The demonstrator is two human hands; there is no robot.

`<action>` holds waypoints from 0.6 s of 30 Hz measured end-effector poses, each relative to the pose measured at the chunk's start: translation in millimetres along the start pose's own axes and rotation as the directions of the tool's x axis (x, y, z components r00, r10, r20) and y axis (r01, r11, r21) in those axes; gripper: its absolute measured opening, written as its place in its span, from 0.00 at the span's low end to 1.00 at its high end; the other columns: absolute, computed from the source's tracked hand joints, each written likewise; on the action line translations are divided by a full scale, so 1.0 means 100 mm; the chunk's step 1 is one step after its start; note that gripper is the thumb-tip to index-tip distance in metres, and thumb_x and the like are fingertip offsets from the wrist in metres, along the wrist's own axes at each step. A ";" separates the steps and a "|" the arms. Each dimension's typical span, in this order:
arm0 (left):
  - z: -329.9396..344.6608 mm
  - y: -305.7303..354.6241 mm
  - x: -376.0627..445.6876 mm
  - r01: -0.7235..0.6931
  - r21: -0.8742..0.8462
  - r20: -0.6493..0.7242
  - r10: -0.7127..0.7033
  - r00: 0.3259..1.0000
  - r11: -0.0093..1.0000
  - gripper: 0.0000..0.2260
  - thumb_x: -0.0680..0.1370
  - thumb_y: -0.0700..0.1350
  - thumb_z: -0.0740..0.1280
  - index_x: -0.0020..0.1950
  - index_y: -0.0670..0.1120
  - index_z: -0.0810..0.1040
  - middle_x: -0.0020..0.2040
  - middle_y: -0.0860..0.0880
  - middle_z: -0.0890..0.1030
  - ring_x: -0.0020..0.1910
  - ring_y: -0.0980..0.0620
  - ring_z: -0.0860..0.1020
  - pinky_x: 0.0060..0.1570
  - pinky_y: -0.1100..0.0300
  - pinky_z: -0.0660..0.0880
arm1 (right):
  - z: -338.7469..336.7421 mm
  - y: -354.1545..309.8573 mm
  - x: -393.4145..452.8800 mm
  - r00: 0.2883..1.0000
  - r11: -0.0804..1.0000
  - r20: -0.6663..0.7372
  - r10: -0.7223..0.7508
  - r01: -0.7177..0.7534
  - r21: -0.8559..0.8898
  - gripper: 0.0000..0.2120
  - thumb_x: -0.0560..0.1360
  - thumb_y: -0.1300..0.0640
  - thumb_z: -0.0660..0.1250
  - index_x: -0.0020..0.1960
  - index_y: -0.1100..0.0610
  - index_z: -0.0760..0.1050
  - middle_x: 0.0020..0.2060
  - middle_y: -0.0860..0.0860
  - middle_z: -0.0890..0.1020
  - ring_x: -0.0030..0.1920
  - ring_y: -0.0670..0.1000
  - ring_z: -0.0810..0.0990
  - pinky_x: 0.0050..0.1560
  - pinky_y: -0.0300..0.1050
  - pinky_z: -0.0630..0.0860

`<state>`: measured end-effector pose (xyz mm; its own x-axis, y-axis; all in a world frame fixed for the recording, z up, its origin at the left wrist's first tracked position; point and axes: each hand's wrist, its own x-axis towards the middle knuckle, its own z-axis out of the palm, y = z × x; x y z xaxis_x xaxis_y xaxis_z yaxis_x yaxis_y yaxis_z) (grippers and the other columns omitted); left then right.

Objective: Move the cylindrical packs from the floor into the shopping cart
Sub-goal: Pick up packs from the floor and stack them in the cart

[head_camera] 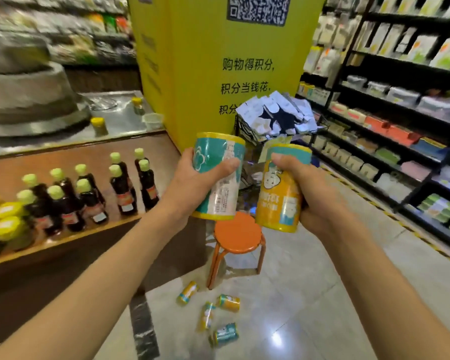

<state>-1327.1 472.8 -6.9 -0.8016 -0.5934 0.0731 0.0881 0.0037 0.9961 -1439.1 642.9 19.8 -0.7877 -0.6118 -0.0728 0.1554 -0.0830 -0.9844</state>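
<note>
Both hands were full, left hand wrapped round a teal pack and right hand round an orange pack, both near upright, with the cart apparently straight ahead behind them.

One wide-angle view, taken from the person's head, faces forward and down a shop aisle. Both forearms enter from the bottom corners, and the hands sit close to the lens at the frame's centre. The tiled floor lies far below at lower centre, shelves curve along the right edge, and a wooden counter fills the left
</note>
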 end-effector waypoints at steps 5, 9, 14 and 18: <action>-0.77 0.21 -0.66 0.025 0.053 -0.288 -0.009 0.958 0.998 0.27 0.67 0.56 0.79 0.62 0.52 0.74 0.53 0.51 0.86 0.49 0.51 0.86 0.53 0.47 0.82 | 0.79 0.12 -0.02 0.966 0.999 0.254 0.049 -0.045 -0.022 0.09 0.75 0.55 0.74 0.53 0.57 0.80 0.39 0.55 0.85 0.36 0.53 0.84 0.39 0.51 0.84; -1.50 0.38 -1.25 0.014 0.060 -0.507 0.019 0.862 0.998 0.33 0.63 0.57 0.81 0.64 0.49 0.75 0.55 0.49 0.86 0.50 0.49 0.86 0.54 0.43 0.82 | 1.69 0.25 -0.18 0.880 0.996 0.469 0.072 -0.040 -0.077 0.14 0.73 0.53 0.76 0.56 0.57 0.80 0.44 0.56 0.87 0.43 0.57 0.87 0.44 0.54 0.84; -2.43 0.53 -2.11 -0.030 0.061 -0.699 0.065 0.712 0.998 0.35 0.62 0.57 0.83 0.65 0.52 0.74 0.56 0.50 0.86 0.51 0.48 0.86 0.52 0.45 0.82 | 2.94 0.38 -0.60 0.734 0.990 0.671 0.107 -0.020 -0.137 0.14 0.74 0.52 0.75 0.57 0.56 0.82 0.49 0.59 0.88 0.45 0.59 0.87 0.47 0.56 0.85; -3.28 0.65 -2.91 -0.069 0.078 -0.811 0.104 0.575 0.995 0.33 0.65 0.55 0.82 0.65 0.49 0.74 0.55 0.47 0.86 0.50 0.46 0.86 0.53 0.43 0.82 | 4.06 0.58 -1.10 0.608 0.984 0.783 0.130 0.017 -0.177 0.12 0.73 0.52 0.76 0.54 0.55 0.82 0.44 0.56 0.87 0.42 0.56 0.86 0.49 0.57 0.84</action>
<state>-894.0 382.2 20.7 0.0278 -0.9940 0.1055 0.0969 0.1077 0.9894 -1101.6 386.5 36.0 0.0079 -0.9989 -0.0467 0.0340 0.0469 -0.9983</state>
